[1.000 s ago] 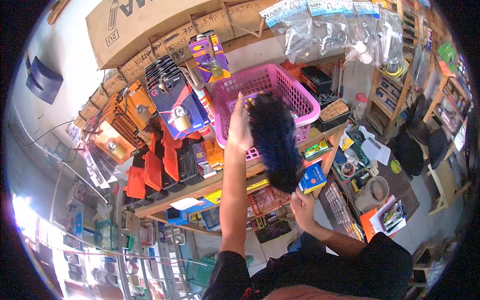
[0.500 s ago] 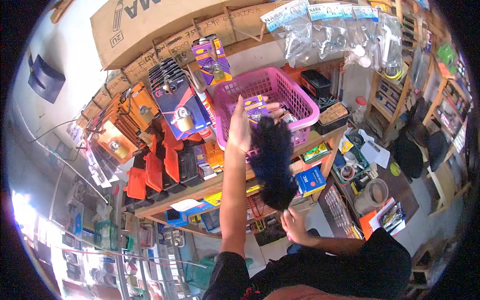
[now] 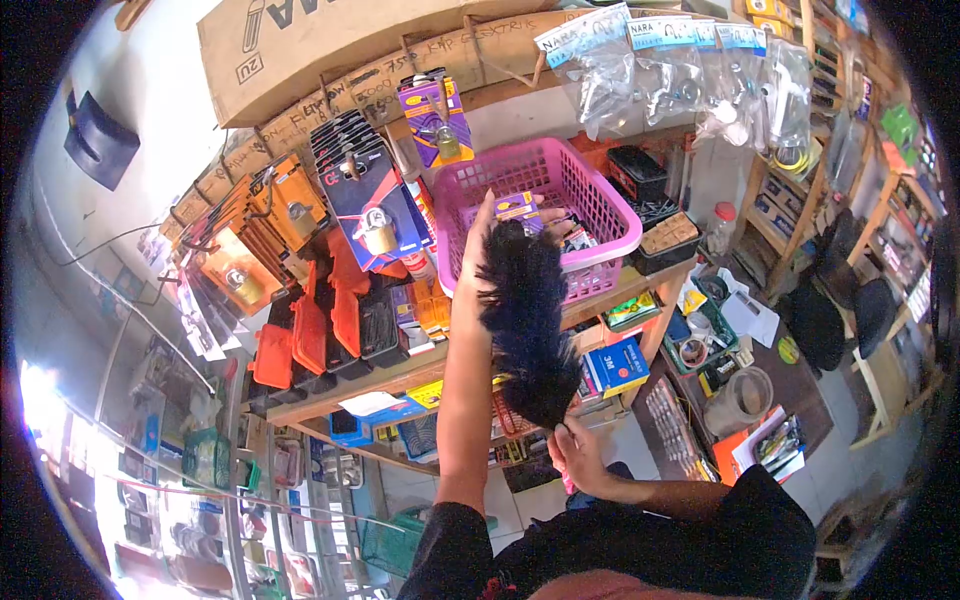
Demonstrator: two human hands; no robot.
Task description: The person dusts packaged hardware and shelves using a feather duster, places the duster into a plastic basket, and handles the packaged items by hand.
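Note:
My right hand (image 3: 586, 461) is wrapped round the handle of a dark, fluffy duster (image 3: 530, 330). The duster slants up and to the left, its tip overlapping my left hand (image 3: 472, 275). That hand reaches over the pink plastic basket (image 3: 607, 215), its thumb raised and fingers curled round a small purple-and-yellow packet (image 3: 517, 204). Part of the palm and fingers is hidden behind the bristles. Other small packaged items (image 3: 577, 238) lie inside the basket.
Carded padlocks (image 3: 377, 232) hang left of the basket above orange-lidded bins (image 3: 310, 338). Bagged fittings (image 3: 605, 85) hang at upper right. A black box of screws (image 3: 636, 172) adjoins the basket. Below stand a blue 3M box (image 3: 617, 366) and a dark desk (image 3: 800, 400) with containers.
The duster has swung left and up against my left hand, and my right hand has shifted slightly left. My left hand stays over the basket with the packet.

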